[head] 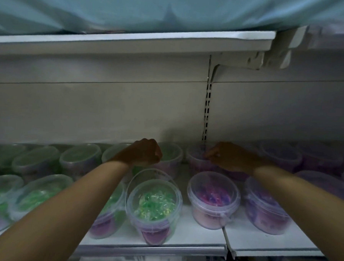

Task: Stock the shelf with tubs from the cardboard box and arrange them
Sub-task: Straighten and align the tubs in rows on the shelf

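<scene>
On the shelf (183,233), one green-filled tub (154,206) and one purple-filled tub (213,198) are standing front centre; left hand (144,151) and right hand (226,156) are curling, grip unclear.

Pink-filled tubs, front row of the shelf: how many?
2. One pink tub sits just right of the green tub; the second pink tub further right, partly behind the right forearm. Others may be hidden beyond that arm.

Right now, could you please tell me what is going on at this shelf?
A person reaches both hands to the back row of a white shelf packed with clear lidded tubs. The left hand, fingers curled, is over a green-filled tub; the right hand is at a purple-filled tub. Whether either grips is unclear. Green tubs sit left, purple right.
</scene>
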